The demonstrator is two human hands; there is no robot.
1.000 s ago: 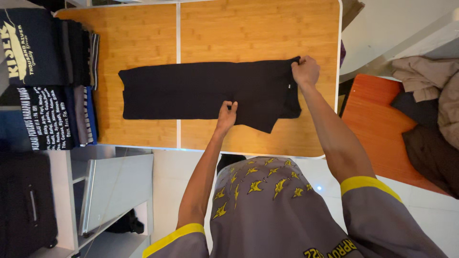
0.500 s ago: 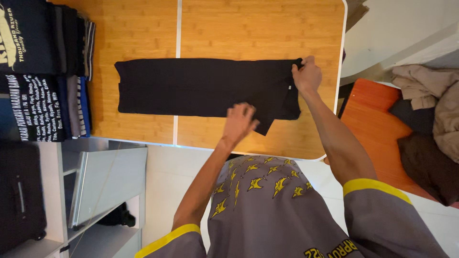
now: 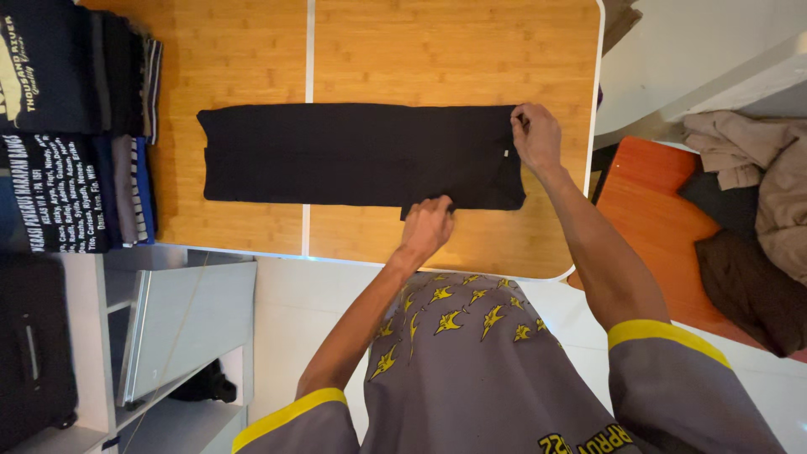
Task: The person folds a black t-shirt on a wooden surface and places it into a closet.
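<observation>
- Your left hand (image 3: pixel 427 225) is curling over the near edge of the black garment (image 3: pixel 353 155), so its fingertips are hidden under the knuckles; you cannot see how much cloth they are catching.
- Your right hand (image 3: pixel 535 134) is covering the garment's corner at three o'clock, and the cloth beneath the palm is hard to make out.
- The stacks of folded clothes (image 3: pixel 76 126) at nine o'clock are being cut off by the picture's left edge, and so is the dark suitcase (image 3: pixel 34 345) at eight o'clock.
- The heap of beige and brown clothes (image 3: pixel 756 193) on the orange surface (image 3: pixel 647 210) at three o'clock is running out of view on the right.
- The left fingers are bending tight, clenching on the garment's lower edge near its right end, at about six o'clock of the cloth.
- The right fingers (image 3: pixel 523 118) are pinching the upper right corner of the garment, thumb and forefinger closing together on the hem.
- The black garment is lying flat as a long narrow band across the wooden counter (image 3: pixel 437 50), stretching from nine o'clock to three o'clock over the counter's pale centre seam.
- Your grey shirt with yellow cuffs (image 3: pixel 471 370) is filling the bottom of the view.
</observation>
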